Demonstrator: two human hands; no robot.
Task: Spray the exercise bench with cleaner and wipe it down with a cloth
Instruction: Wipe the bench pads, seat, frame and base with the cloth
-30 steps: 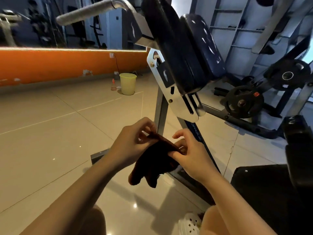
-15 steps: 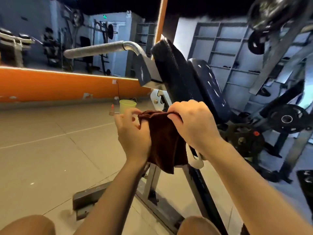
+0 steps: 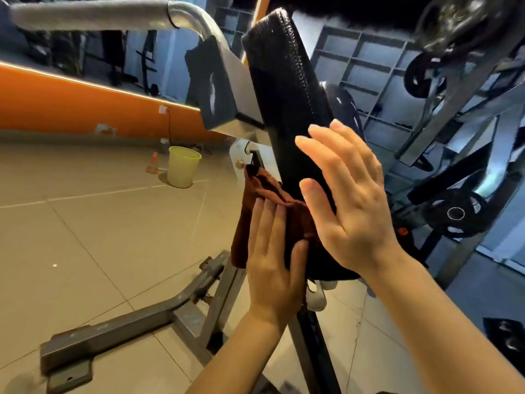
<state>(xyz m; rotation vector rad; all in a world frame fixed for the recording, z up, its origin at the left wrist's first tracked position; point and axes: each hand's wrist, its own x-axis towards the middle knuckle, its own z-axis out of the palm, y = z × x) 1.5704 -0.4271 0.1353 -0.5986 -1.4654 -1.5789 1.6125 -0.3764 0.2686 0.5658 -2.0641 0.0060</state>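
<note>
The exercise bench's black upright pad (image 3: 287,89) stands tilted in the middle of the head view, on a grey metal frame (image 3: 159,317). A brown cloth (image 3: 255,189) lies against the pad's lower left side. My left hand (image 3: 272,263) presses the cloth flat against the pad with straight fingers. My right hand (image 3: 349,200) is held in front of the pad with fingers spread and straight, holding nothing; its heel is near the cloth's right edge. No spray bottle is in either hand.
A grey padded handle bar (image 3: 93,14) juts left from the bench top. A yellow-green bucket (image 3: 183,166) and a small red-topped bottle (image 3: 153,163) stand on the tiled floor by the orange wall. Weight plates (image 3: 454,214) and racks crowd the right.
Both hands held the cloth bunched in the air before. Now the cloth is laid against the pad, the left hand flat on it, and the right hand has let go and opened.
</note>
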